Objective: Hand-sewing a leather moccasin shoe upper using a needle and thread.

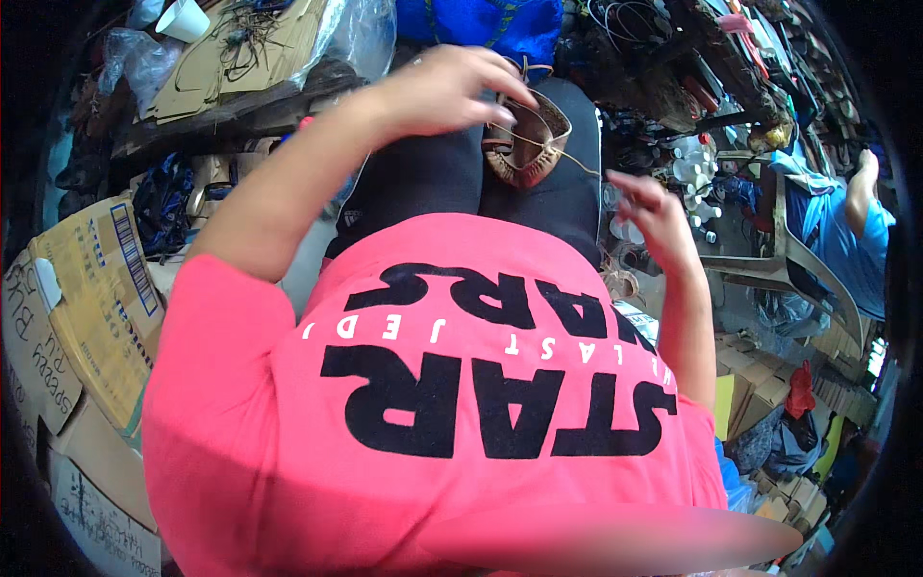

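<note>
A brown leather moccasin-style shoe (527, 165) rests on my lap, between and over my dark-trousered thighs, with its opening up and gathered stitching around the toe. A thin tan lace (579, 164) runs from the shoe's edge out to the right. My left hand (450, 93) reaches over the shoe's left side, fingers curled, with a stretch of lace at its fingertips. To the right of the shoe, my right hand (654, 213) is raised, its fingertips closed at the lace's end. Whether a needle is there is too small to tell.
Flat cardboard sheets (216, 62) and dark scraps lie on a bench at the far left, beside a white cup (183, 19). Cardboard boxes (91, 298) stand at left. Several white bottles (694, 173) crowd the right, near a plastic chair (812, 260) and another person in blue (846, 226).
</note>
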Action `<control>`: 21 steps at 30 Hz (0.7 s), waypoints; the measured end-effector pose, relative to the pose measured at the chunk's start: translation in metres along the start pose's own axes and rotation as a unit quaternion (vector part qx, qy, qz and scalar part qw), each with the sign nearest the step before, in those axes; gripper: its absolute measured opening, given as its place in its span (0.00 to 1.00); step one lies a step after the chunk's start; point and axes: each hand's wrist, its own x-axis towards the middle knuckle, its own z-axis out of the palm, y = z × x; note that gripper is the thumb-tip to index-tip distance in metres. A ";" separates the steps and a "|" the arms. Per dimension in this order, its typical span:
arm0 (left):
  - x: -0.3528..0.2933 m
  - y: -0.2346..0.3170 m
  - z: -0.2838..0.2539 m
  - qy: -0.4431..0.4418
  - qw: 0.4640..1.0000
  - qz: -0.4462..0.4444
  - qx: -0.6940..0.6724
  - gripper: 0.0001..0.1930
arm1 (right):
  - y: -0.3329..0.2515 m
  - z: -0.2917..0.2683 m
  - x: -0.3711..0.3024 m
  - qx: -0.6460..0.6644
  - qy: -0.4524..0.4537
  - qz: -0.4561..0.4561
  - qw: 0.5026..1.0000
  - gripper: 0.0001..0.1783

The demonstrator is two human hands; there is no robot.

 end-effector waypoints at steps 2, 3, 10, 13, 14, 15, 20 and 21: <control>0.025 0.003 0.022 -0.062 0.996 -0.003 -0.071 0.15 | -0.029 0.011 0.025 -0.032 0.021 -0.099 0.994 0.15; 0.033 0.002 0.028 -0.087 0.991 -0.027 -0.094 0.14 | -0.034 0.017 0.033 -0.034 0.024 -0.099 0.994 0.15; 0.050 -0.017 0.043 -0.178 0.967 -0.078 -0.166 0.12 | -0.028 0.025 0.058 -0.016 0.014 -0.092 0.995 0.07; 0.047 -0.019 0.047 -0.175 0.949 -0.103 -0.239 0.12 | -0.024 0.024 0.059 -0.078 -0.002 -0.147 0.986 0.07; 0.046 -0.019 0.048 -0.175 0.949 -0.103 -0.240 0.12 | -0.023 0.026 0.059 -0.061 -0.005 -0.147 0.987 0.07; 0.044 -0.020 0.049 -0.177 0.939 -0.113 -0.274 0.12 | -0.022 0.029 0.057 -0.044 -0.008 -0.146 0.988 0.07; 0.045 -0.024 0.052 -0.205 0.910 -0.139 -0.334 0.13 | -0.008 0.046 0.046 -0.024 0.049 -0.161 0.985 0.07; 0.046 -0.030 0.056 -0.213 0.914 -0.113 -0.326 0.14 | -0.008 0.048 0.043 -0.035 0.067 -0.181 0.981 0.07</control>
